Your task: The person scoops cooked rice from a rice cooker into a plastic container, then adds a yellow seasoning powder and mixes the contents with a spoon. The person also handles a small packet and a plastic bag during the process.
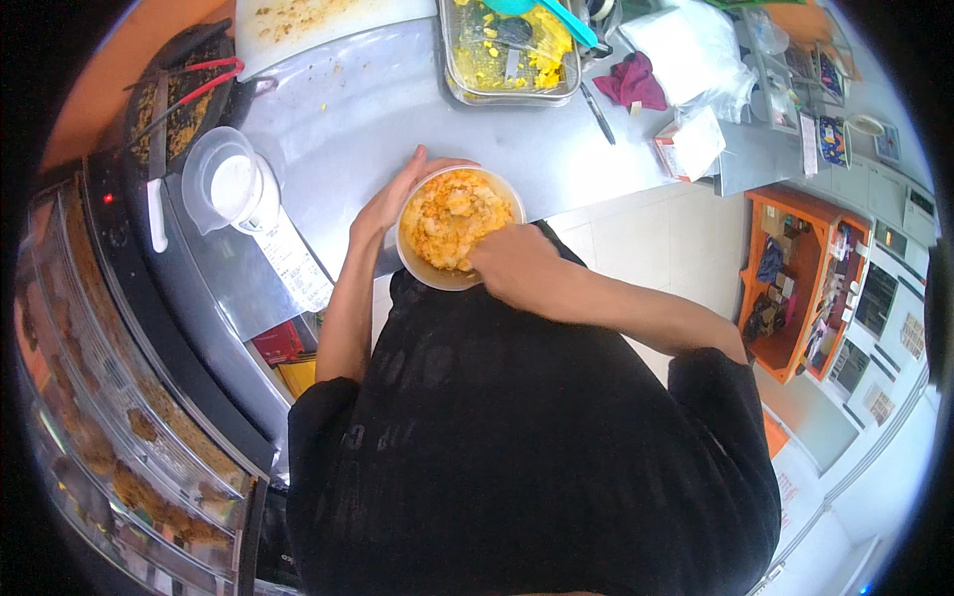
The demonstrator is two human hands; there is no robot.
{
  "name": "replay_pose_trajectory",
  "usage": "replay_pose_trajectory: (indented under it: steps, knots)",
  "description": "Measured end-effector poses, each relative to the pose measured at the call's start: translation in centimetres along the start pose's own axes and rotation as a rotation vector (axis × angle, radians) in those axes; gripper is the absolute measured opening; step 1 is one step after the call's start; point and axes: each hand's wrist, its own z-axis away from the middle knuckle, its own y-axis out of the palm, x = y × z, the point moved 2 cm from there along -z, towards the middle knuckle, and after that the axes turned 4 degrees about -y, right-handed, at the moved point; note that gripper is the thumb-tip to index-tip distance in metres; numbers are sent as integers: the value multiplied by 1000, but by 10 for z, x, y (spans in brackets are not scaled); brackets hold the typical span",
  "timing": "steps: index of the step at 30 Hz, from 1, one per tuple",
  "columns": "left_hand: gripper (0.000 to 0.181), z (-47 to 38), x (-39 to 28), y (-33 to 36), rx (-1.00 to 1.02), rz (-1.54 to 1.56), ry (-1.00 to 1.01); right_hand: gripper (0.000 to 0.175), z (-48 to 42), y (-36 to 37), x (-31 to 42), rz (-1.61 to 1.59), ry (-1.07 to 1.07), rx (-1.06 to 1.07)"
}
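Note:
A round, pale plastic bowl (517,183) sits at the front edge of the steel worktop, close against my black shirt. Inside it is an orange-yellow mashed or shredded food mixture (455,205). My left hand (395,190) grips the bowl from its left side, thumb up and fingers wrapped behind the far rim. Over the bowl's near right part, my right hand (514,261) is curled, slightly blurred, with its fingers down at the mixture. Whether it holds a utensil is hidden.
Beyond the bowl stands a metal tray (510,93) of yellow food with a turquoise spoon (566,22). A clear measuring jug (220,179), a white-handled knife (156,216) and a pan (186,112) with red-handled tongs (216,78) are left. A pen (598,113) and maroon cloth (633,80) lie right.

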Motion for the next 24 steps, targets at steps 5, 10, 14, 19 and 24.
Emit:
replay_pose_trajectory:
  steps: [5, 10, 14, 19, 24]
  knots:
    - [79, 1, 1, 0, -31, -34, 10, 17, -36, 14, -12, -35, -77, -163]
    - [80, 3, -2, -3, -127, -189, -22, 27, -46, 31, -17, 66, -24, -231]
    - [82, 4, -7, -4, -81, -239, 22, 34, -24, 35, -3, 64, 57, 73]
    - [83, 0, -8, -4, -101, -209, 14, 22, 0, 8, -22, 80, 25, -60]
    - [84, -2, -6, -6, -108, -184, -39, 13, -30, 16, -29, 177, -20, -190]
